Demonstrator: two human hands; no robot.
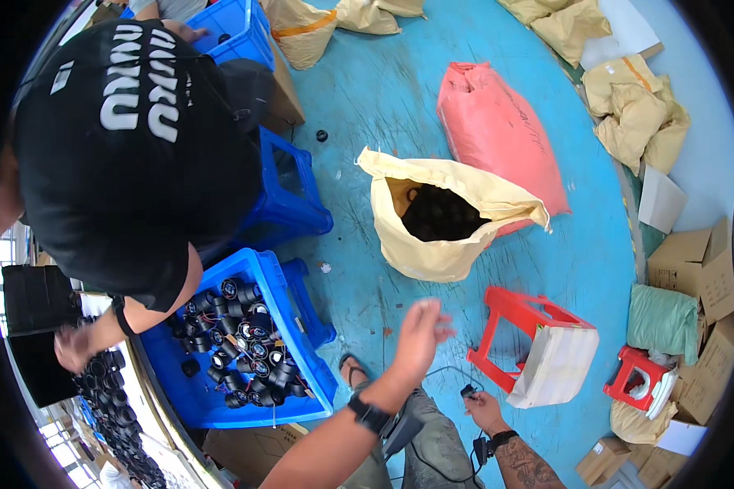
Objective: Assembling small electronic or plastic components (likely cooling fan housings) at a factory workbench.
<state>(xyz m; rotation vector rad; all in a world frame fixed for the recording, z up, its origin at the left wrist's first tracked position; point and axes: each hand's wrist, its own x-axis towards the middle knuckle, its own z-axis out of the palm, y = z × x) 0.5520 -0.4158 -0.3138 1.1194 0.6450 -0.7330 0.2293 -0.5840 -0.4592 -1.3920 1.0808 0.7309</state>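
Your left forearm (318,448), with a black watch (369,414) at its wrist, lies nearest the camera and slants forward to your left hand (420,334). That hand is released: its blurred fingers are spread a little, with nothing visible in them. Your right hand (486,414), behind it and to its right, grasps a small black piece (468,391) at the fingertips. A thin grey cord (448,367) arcs between the two hands and seems to meet that piece, though the join is too small to make out.

To handle the piece well, I'd pinch it lightly by its sides, leave the cord some slack, and steer it clear of the red stool (520,322) ahead and to the right of your right hand. Your free left hand could steady the cord, I judge, should it pull.

The piece juts from your right fingertips, forward and a little left. It looks stubby, so I can't be sure of its long axis.

Ahead of your left hand, and apart from it, stands a yellow sack (424,261), its mouth facing up and stretched left to right, with dark contents (444,216) inside. A pink sack (501,130) lies farther beyond, its length running forward and slightly left. Left of your left hand is a blue crate (279,285) of black round parts (257,346); past it, a co-worker (139,179) bends over.
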